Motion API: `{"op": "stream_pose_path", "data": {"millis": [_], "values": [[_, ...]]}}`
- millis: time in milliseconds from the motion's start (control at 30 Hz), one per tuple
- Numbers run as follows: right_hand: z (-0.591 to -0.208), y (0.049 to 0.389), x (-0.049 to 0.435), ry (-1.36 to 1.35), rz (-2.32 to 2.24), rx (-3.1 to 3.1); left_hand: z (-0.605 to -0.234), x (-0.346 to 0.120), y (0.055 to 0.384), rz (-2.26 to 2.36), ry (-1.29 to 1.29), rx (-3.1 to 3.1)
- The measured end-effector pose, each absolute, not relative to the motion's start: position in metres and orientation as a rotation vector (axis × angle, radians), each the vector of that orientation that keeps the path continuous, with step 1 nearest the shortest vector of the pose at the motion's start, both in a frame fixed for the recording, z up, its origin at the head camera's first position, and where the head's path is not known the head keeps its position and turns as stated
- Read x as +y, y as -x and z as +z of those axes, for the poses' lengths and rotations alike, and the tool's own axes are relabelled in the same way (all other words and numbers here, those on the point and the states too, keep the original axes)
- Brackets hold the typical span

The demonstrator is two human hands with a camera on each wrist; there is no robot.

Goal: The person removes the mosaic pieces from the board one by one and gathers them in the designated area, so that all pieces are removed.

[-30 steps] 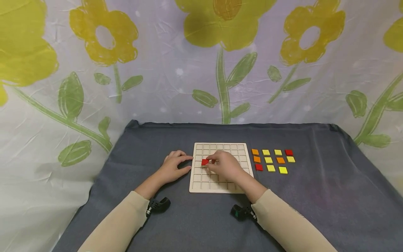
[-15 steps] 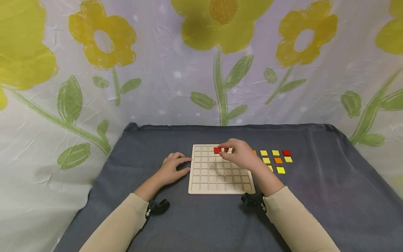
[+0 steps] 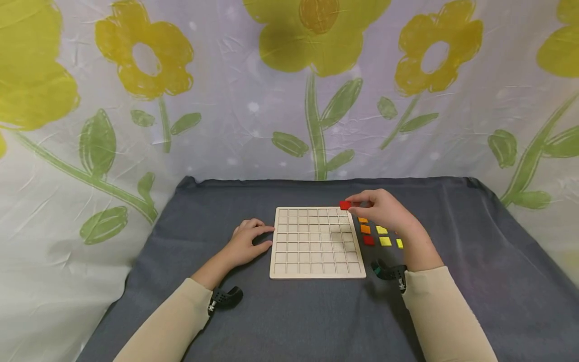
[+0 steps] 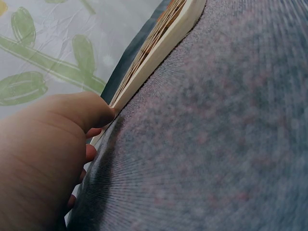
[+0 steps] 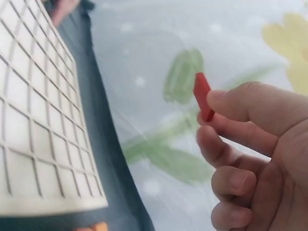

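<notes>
A thin red square tile [image 5: 202,97] is pinched between thumb and index finger of my right hand [image 3: 386,208], raised over the far right corner of the board. The pale wooden grid board [image 3: 316,240] lies flat with no tiles in its cells. At its left edge rests my left hand [image 3: 246,242], fingers extended, with thumb and index finger touching the rim. The left wrist view shows the thumb [image 4: 91,108] against the board's side [image 4: 149,67]. My right hand and forearm hide part of the loose tiles.
Right of the board lie orange tiles [image 3: 365,229], another red tile [image 3: 368,241] and yellow tiles [image 3: 385,242] in rows on the dark grey cloth [image 3: 289,317]. A flower-patterned curtain [image 3: 235,100] stands behind the table.
My right hand has carried the red tile from over the board's left part, back and rightward to its far right corner. My left hand has stayed at the left edge.
</notes>
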State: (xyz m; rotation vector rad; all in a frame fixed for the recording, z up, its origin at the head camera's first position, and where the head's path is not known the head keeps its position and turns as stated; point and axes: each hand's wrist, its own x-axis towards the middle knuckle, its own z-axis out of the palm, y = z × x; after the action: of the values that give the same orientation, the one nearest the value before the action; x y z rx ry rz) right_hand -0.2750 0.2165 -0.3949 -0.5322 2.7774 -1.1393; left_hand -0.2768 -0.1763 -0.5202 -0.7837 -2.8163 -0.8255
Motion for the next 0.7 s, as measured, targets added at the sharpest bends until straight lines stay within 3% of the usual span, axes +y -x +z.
{"op": "stream_pose_path", "data": {"millis": [700], "values": [[-0.39, 0.269, 0.301, 0.223, -1.123, 2.705, -0.518, -0.176, 0.275, -0.825, 0.783, -2.818]]}}
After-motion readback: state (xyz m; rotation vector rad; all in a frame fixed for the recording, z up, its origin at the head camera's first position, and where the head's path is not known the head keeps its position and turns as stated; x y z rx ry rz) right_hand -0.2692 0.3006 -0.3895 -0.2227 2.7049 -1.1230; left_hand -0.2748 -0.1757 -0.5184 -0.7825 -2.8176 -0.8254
